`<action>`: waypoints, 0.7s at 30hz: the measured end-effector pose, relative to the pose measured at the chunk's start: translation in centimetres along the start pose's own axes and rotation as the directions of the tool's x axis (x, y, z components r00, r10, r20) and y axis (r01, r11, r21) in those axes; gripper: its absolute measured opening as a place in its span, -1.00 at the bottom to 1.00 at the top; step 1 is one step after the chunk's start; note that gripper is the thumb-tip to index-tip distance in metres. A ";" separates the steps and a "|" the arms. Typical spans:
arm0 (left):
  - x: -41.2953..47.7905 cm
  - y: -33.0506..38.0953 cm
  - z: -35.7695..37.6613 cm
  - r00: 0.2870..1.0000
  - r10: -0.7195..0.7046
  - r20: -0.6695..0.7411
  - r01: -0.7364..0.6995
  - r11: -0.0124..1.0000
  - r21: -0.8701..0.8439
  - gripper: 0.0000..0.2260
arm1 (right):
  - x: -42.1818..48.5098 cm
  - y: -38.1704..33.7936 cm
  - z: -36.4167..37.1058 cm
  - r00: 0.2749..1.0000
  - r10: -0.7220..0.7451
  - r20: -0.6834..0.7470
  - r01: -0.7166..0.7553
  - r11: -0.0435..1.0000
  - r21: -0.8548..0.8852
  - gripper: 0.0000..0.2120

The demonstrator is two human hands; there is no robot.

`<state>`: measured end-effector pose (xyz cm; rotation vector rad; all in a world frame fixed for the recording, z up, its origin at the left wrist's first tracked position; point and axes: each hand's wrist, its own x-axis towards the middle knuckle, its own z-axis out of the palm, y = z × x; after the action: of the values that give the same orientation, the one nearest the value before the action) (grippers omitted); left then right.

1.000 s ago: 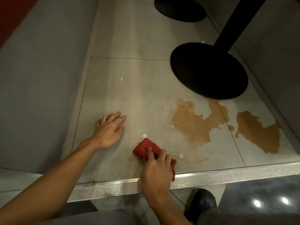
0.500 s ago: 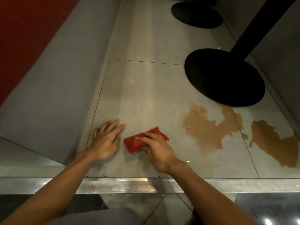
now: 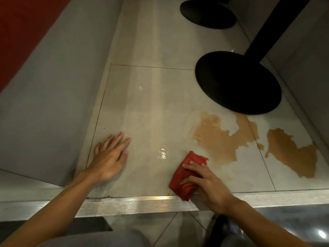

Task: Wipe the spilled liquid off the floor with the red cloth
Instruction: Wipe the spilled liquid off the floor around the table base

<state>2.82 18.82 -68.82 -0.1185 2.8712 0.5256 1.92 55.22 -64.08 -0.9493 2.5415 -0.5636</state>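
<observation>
Red cloth (image 3: 195,158), soft, light, likely soggy, sits bunched under right grip (image 3: 208,184), fingers and thumb curled round it, best pressed from above; left grip (image 3: 108,159) spread flat on floor (image 3: 151,113).

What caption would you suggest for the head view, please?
Right hand holds crumpled red cloth beside brown liquid spill; left hand flat on beige floor tile.

Ahead of you on the right, a round black base (image 3: 236,82) sits on the floor (image 3: 151,104) near its right edge, and a black post (image 3: 277,25) rises from it at a slant out of view. A second black base (image 3: 208,13) lies at the far end. A grey panel (image 3: 53,104) lines the left edge, with a red surface (image 3: 23,24) above it. A ribbed metal strip (image 3: 133,204) caps the near edge, and a dark shoe (image 3: 222,229) shows below it.
</observation>
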 end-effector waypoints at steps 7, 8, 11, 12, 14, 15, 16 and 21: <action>0.0 0.6 -0.4 0.999 -0.027 0.026 0.026 0.999 0.040 -0.54 | -1.1 0.4 -0.4 0.996 0.071 -0.056 -0.069 0.997 0.040 -0.58; 0.0 1.0 -0.5 0.999 -0.032 0.023 0.031 0.998 0.050 -0.54 | -1.0 0.3 -0.3 0.993 0.086 -0.081 -0.081 0.995 0.059 -0.60; 0.1 2.7 -0.8 1.000 -0.008 0.009 0.007 0.999 0.047 -0.45 | -0.4 -0.8 -1.2 0.969 0.208 -0.136 -0.165 0.947 0.275 -0.62; 0.2 3.3 -0.8 1.000 0.020 0.013 -0.020 0.999 0.043 -0.44 | -0.5 -1.2 -2.0 0.954 0.255 -0.159 -0.178 0.905 0.387 -0.62; 0.6 4.5 -0.4 0.996 0.079 0.035 -0.081 0.996 0.049 -0.48 | -0.9 -1.4 -3.6 0.903 0.361 -0.231 -0.198 0.829 0.522 -0.63; 0.8 4.9 -0.3 0.993 0.104 0.047 -0.106 0.993 0.057 -0.51 | -1.1 -1.1 -4.6 0.871 0.423 -0.251 -0.232 0.803 0.548 -0.66; 1.1 5.3 0.0 0.990 0.126 0.060 -0.130 0.989 0.068 -0.52 | -1.5 -0.9 -5.4 0.835 0.480 -0.269 -0.256 0.772 0.581 -0.70; 2.2 6.1 0.6 0.986 0.145 0.087 -0.156 0.977 0.142 -0.46 | -3.1 1.4 -7.4 0.611 0.631 -0.478 -0.515 0.776 0.366 -0.79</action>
<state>0.08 24.62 -67.82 0.1414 2.8459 0.3323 -0.07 60.04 -57.87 0.2120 3.0037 -0.9738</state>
